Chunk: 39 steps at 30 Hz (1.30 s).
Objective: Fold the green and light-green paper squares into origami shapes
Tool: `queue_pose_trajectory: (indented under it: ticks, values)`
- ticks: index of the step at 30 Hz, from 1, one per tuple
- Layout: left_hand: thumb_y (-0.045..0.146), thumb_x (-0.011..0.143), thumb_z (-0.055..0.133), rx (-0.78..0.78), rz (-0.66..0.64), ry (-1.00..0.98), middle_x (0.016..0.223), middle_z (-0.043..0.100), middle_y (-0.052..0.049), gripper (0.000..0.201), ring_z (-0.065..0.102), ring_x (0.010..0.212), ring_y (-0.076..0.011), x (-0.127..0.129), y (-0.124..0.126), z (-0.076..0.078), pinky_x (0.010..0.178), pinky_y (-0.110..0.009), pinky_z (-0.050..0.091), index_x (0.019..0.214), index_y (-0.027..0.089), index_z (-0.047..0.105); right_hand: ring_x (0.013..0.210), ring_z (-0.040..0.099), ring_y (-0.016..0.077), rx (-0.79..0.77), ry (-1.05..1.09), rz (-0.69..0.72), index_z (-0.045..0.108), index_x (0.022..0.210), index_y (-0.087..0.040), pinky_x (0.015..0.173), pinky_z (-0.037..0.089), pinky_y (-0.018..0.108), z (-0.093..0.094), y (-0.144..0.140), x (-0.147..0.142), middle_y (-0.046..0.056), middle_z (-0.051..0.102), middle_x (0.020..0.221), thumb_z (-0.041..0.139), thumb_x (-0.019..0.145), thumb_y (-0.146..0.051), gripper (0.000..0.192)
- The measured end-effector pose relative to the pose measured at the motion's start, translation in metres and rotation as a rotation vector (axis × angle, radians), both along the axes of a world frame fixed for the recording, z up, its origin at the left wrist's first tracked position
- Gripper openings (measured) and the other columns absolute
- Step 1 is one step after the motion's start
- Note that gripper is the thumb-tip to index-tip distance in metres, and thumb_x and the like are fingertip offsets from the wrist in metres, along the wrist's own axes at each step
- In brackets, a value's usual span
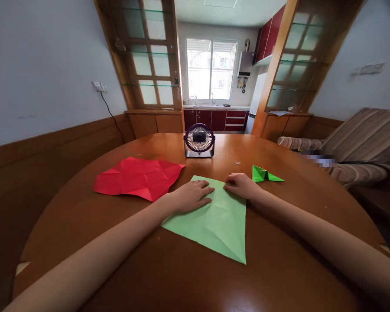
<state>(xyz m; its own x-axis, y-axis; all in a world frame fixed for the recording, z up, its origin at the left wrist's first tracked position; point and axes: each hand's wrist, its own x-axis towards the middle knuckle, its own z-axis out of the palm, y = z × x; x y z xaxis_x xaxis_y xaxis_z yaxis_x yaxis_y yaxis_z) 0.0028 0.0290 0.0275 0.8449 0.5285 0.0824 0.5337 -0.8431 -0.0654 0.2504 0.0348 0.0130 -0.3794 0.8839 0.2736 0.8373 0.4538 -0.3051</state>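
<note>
Light green paper (219, 219) sits flat mid-frame on the round wooden surface (279, 268). Left hand (191, 196) lies open, palm down on its upper left part, not gripping. Right hand (242, 185) is curled, fingertips pinching the top edge. Creased red sheet (138, 177) is center-left, a small folded green piece (263, 174) just right of the right hand, and a little fan (199, 141) above.
</note>
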Motion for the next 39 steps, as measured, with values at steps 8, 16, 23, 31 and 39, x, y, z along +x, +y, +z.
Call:
queue_pose_trajectory:
  ticks: [8, 16, 23, 31, 39]
  values:
    - [0.039, 0.101, 0.031, 0.034, 0.083, -0.094, 0.14, 0.048, -0.014, 0.045, 0.043, 0.13, -0.0271, 0.005, -0.008, -0.02, 0.106, -0.045, 0.033, 0.14, 0.023, 0.046, 0.06, 0.055, 0.0135, -0.238, 0.12, 0.003, 0.065, 0.069, -0.016, 0.05, 0.038, 0.023, 0.012, 0.004, 0.018, 0.001, 0.063, 0.067, 0.07, 0.067, -0.036, 0.02]
    - [0.04, 0.099, 0.035, 0.055, 0.23, -0.159, 0.139, 0.049, -0.016, 0.045, 0.045, 0.128, -0.0284, 0.004, -0.025, -0.023, 0.105, -0.047, 0.036, 0.138, 0.02, 0.048, 0.065, 0.058, 0.0161, -0.2, 0.448, 0.001, 0.068, 0.072, -0.014, 0.059, 0.045, 0.028, -0.003, 0.001, 0.018, 0.003, 0.064, 0.069, 0.069, 0.071, -0.037, 0.023]
    - [0.044, 0.097, 0.041, -0.018, 0.243, -0.253, 0.135, 0.052, -0.012, 0.043, 0.048, 0.125, -0.0266, -0.015, -0.012, -0.021, 0.105, -0.044, 0.037, 0.131, 0.021, 0.055, 0.089, 0.062, 0.0188, 0.143, 0.391, 0.261, 0.065, 0.084, -0.019, 0.077, 0.054, 0.034, -0.007, -0.026, 0.005, 0.009, 0.061, 0.098, 0.057, 0.085, -0.028, 0.011]
    - [0.03, 0.091, 0.05, -0.035, 0.342, -0.431, 0.119, 0.055, -0.01, 0.027, 0.056, 0.111, -0.023, -0.014, -0.01, -0.023, 0.097, -0.039, 0.047, 0.114, 0.017, 0.055, 0.117, 0.057, 0.0224, 0.143, 0.154, 0.497, 0.054, 0.11, -0.02, 0.095, 0.049, 0.039, -0.01, -0.037, 0.003, 0.012, 0.059, 0.127, 0.046, 0.075, -0.008, 0.038]
    - [0.026, 0.097, 0.038, 0.081, 0.209, -0.245, 0.154, 0.032, -0.013, 0.047, 0.028, 0.142, -0.0251, -0.015, -0.009, -0.025, 0.115, -0.046, 0.027, 0.143, 0.019, 0.036, 0.12, 0.056, 0.0235, 0.156, 0.011, 0.555, 0.052, 0.12, -0.018, 0.096, 0.05, 0.039, -0.009, -0.043, 0.001, 0.014, 0.058, 0.13, 0.046, 0.075, -0.01, 0.046]
